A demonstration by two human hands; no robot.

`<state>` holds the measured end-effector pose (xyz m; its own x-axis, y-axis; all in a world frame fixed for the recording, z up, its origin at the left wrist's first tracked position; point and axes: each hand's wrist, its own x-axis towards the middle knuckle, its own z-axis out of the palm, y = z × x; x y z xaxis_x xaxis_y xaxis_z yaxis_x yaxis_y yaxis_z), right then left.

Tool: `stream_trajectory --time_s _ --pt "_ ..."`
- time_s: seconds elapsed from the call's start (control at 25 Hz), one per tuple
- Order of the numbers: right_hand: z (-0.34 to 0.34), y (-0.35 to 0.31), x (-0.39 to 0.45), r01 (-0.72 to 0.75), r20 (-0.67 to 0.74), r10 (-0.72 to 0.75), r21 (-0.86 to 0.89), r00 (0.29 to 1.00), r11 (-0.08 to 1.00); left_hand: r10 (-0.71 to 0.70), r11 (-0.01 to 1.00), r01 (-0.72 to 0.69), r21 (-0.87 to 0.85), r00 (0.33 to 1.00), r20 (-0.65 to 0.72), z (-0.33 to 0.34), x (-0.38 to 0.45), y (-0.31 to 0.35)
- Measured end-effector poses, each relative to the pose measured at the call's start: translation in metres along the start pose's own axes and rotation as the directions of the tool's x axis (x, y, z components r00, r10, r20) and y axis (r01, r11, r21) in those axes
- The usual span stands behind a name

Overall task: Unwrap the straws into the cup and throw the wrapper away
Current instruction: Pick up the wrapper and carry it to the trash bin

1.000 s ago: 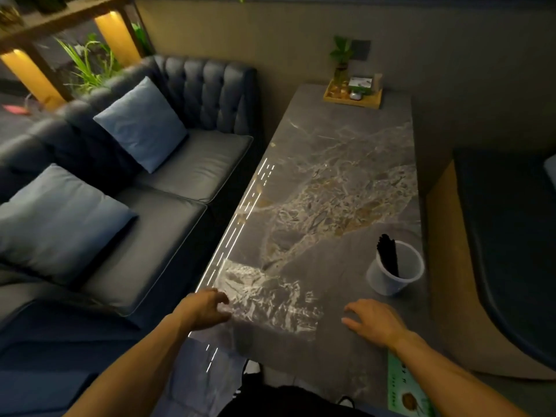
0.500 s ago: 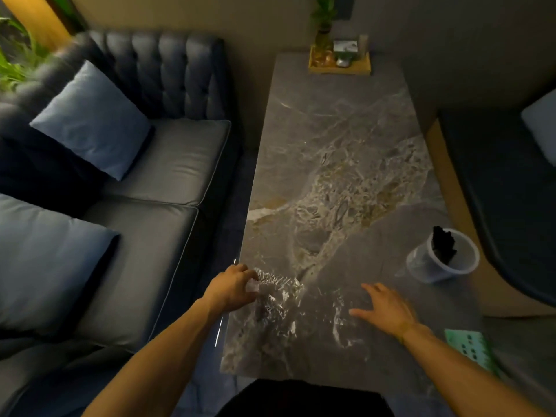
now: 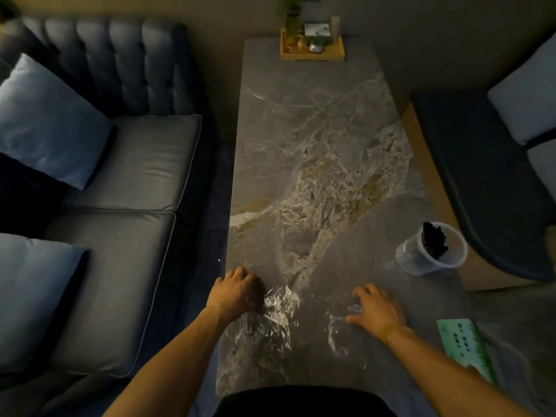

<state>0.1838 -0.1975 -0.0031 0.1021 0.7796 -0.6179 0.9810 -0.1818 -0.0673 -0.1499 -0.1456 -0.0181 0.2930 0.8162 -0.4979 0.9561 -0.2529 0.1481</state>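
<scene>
A clear crinkled plastic wrapper (image 3: 278, 314) lies on the marble table (image 3: 316, 152) near its front edge. My left hand (image 3: 237, 293) is curled over the wrapper's left end, bunching it. My right hand (image 3: 376, 311) lies flat with fingers spread on the wrapper's right part. A translucent plastic cup (image 3: 431, 251) stands at the table's right edge, apart from both hands, with a bundle of black straws (image 3: 433, 240) upright inside it.
A wooden tray (image 3: 313, 52) with a plant vase and small items sits at the table's far end. A green printed card (image 3: 463, 347) lies at the front right. A dark sofa with blue cushions (image 3: 51, 121) runs along the left; another seat (image 3: 493, 182) is on the right.
My left hand has closed and drawn the wrapper's left end inward, so the sheet is more crumpled. My right hand stays pressed on it. The camera view has shifted downward and to the right.
</scene>
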Motion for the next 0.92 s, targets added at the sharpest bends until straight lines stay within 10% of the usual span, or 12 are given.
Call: stream_trajectory --time_s 0.64,0.92 --pt "0.007 0.032 0.001 0.081 -0.015 -0.080 0.260 0.997 0.962 -0.147 0.929 0.125 -0.349 0.988 -0.039 0.013 -0.012 0.016" --pt "-0.002 0.075 -0.027 0.037 -0.007 -0.056 0.825 0.998 0.565 -0.175 0.681 0.140 -0.718 0.984 0.025 -0.007 -0.011 0.033"
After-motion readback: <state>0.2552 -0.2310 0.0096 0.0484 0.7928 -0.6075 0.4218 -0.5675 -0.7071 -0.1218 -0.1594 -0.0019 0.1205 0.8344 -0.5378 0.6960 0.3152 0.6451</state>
